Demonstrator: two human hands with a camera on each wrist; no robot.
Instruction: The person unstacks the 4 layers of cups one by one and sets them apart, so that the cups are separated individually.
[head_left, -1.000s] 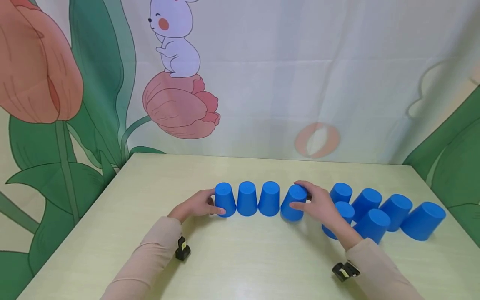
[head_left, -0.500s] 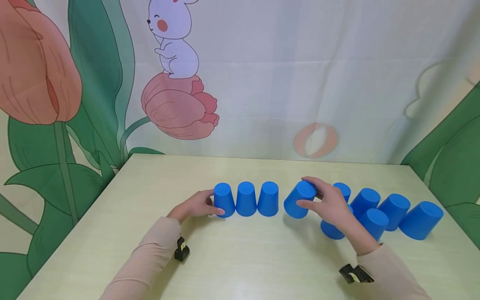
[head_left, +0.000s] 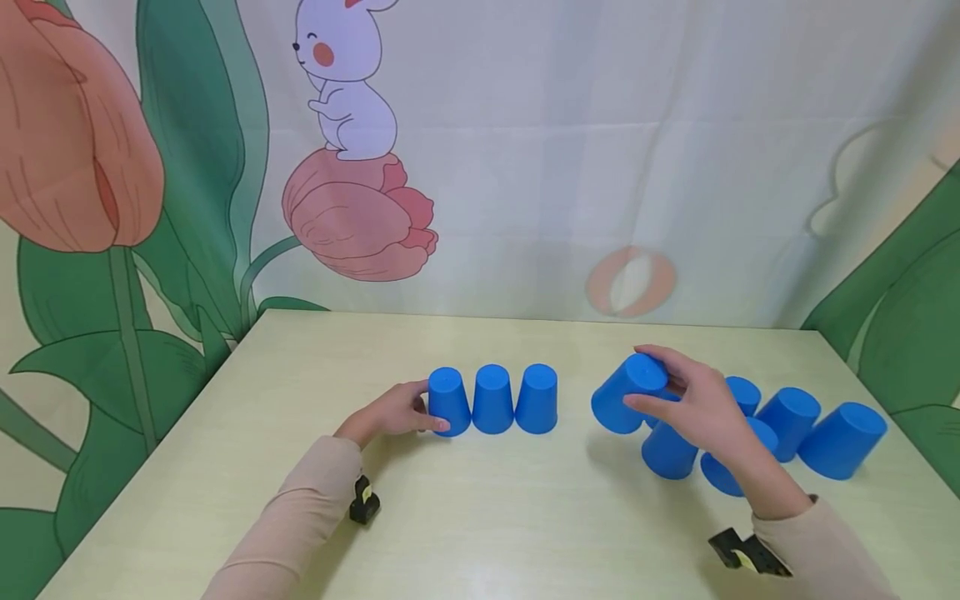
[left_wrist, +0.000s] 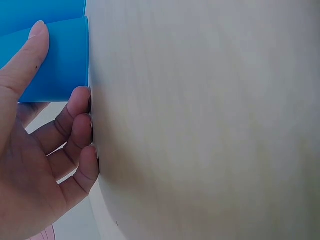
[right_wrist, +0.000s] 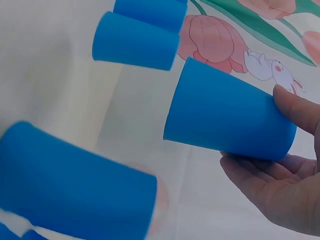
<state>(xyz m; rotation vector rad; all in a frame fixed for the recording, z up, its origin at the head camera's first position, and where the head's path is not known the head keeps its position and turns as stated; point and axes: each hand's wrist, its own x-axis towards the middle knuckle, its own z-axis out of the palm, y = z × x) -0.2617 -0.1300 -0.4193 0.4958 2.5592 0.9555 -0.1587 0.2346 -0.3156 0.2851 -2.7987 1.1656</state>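
Note:
Three blue cups stand upside down in a row; the leftmost cup (head_left: 448,400) is pinched between thumb and fingers of my left hand (head_left: 392,413). Beside it are the middle cup (head_left: 492,402) and the right cup (head_left: 537,402). In the left wrist view, the thumb (left_wrist: 31,60) lies on the cup's side, with other fingertips against the tabletop. My right hand (head_left: 703,410) grips another blue cup (head_left: 624,398), tilted and raised off the table. The right wrist view shows this cup (right_wrist: 227,112) between thumb and fingers, its bottom end towards the palm.
Several more upside-down blue cups stand at the right, partly hidden by my right hand and its cup: a near cup (head_left: 670,452), one under the wrist (head_left: 722,475), a cup (head_left: 787,423) and the rightmost cup (head_left: 843,442). A printed curtain (head_left: 510,167) hangs behind the table (head_left: 480,525).
My right hand has lifted the fourth cup from the end of the row and carried it right, tilting it more. The left hand has stayed on the leftmost cup.

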